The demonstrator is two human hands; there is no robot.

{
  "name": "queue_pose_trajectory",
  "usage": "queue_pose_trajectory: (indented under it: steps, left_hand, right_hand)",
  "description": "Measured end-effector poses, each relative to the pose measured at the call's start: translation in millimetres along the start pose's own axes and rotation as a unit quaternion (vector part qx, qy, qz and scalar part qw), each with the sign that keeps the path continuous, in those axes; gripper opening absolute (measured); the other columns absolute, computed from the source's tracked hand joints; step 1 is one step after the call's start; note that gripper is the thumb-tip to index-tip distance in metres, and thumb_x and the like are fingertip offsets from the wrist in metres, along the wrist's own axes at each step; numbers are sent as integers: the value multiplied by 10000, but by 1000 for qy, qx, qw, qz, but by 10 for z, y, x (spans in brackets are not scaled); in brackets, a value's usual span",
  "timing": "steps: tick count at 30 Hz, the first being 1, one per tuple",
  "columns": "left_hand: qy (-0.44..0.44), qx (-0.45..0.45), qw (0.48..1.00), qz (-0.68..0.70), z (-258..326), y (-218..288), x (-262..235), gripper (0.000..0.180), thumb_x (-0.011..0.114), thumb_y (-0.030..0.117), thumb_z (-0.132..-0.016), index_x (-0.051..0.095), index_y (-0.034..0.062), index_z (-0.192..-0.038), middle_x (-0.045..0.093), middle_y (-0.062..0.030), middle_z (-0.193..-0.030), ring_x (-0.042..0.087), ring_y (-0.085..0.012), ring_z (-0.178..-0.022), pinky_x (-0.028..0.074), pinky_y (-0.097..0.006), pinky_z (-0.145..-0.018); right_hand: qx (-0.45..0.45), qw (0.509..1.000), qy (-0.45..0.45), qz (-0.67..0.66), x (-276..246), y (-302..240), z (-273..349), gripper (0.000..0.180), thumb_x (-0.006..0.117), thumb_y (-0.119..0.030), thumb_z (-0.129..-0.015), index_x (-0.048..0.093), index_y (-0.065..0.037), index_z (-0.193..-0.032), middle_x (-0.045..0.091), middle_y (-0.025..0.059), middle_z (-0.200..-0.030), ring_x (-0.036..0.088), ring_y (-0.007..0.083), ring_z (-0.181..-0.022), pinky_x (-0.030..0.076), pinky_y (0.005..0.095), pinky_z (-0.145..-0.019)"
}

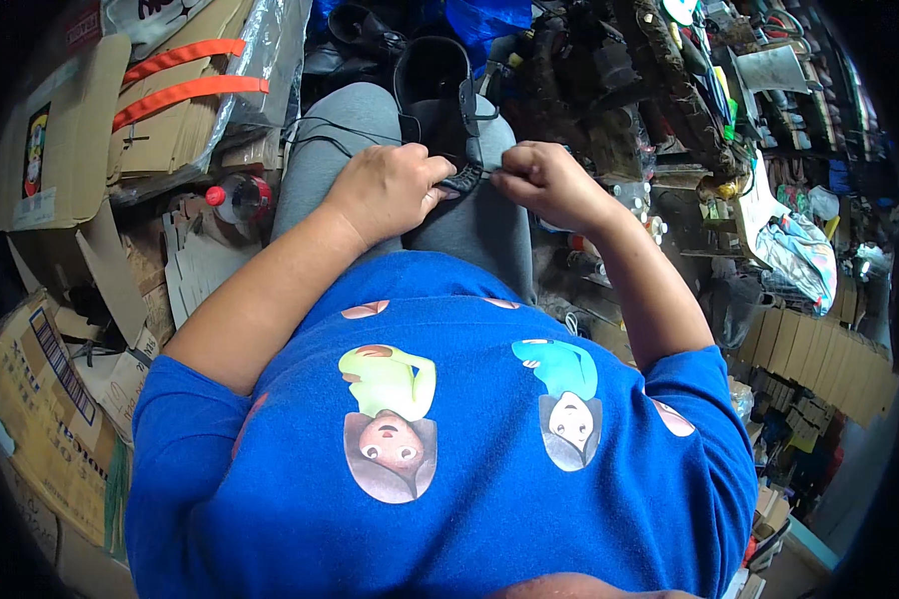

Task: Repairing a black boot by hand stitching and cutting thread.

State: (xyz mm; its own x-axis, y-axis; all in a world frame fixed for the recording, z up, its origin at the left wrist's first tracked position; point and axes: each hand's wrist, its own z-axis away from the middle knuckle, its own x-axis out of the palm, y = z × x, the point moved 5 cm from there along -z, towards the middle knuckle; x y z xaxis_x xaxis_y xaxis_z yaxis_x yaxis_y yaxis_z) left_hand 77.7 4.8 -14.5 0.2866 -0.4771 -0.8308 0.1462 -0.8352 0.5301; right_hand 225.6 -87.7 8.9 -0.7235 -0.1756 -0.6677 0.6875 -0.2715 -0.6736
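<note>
A black shoe (433,95) lies across my lap, its wide opening away from me and its near end between my hands. My left hand (390,188) is closed on that near end, thumb and fingers pinching its edge. Just to the right, my right hand (552,184) is curled into a pinch close to the shoe's edge. A thin dark thread seems to run from the shoe into those fingertips, which partly hide it. Loose black cord (322,124) trails over my left thigh.
Flattened cardboard (175,135) with orange straps stands at the left, near a red-capped bottle (238,198). Other black footwear (362,28) lies beyond my knees, beside a blue plastic bag (487,22). Cluttered shelves and small bottles (631,192) crowd the right.
</note>
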Motion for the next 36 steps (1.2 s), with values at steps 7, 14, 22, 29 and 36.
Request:
queue_pose_trajectory:
  steps: [7, 14, 22, 29, 36]
  left_hand:
    - [-180, -117, 968, 133, -160, -121, -182, 322, 701, 253, -765, 675, 16, -982, 674, -158, -960, 641, -289, -926, 482, -354, -840]
    - [-13, -49, 943, 328, -640, -585, -102, 448, 719, 118, -729, 545, 29, -1132, 622, -104, -1037, 589, -179, -983, 443, -309, -889]
    - [-95, -22, 987, 128, -829, -501, -89, 330, 769, 115, -666, 634, 36, -956, 567, -66, -987, 572, -182, -922, 446, -307, -839]
    - [-124, -15, 964, 236, -823, -516, -52, 188, 723, 93, -686, 687, 51, -866, 530, -54, -882, 549, -206, -885, 440, -302, -815]
    - [-130, -1, 959, 254, -783, -523, -43, 211, 714, 94, -700, 694, 52, -905, 506, -53, -936, 536, -189, -929, 434, -288, -843]
  right_hand:
    - [43, 959, 128, -249, -341, 69, 483, 156, 638, -143, -857, 563, -17, -801, 486, -1, -713, 465, 88, -673, 395, 243, -641]
    - [-18, 988, 155, -18, -84, -110, 157, 213, 640, -50, -818, 691, -95, -1021, 549, 67, -788, 563, 151, -705, 460, 277, -639]
    - [-16, 985, 162, 53, -85, -66, 31, 211, 630, -82, -764, 703, -101, -962, 585, 121, -803, 613, 277, -730, 496, 357, -670]
    - [-8, 975, 138, 175, -90, -215, -20, 191, 620, -118, -752, 704, -102, -923, 614, 143, -818, 626, 306, -796, 512, 387, -723]
    - [-4, 986, 143, 81, -65, -103, -29, 210, 620, -96, -748, 703, -102, -941, 619, 142, -835, 630, 303, -801, 512, 371, -736]
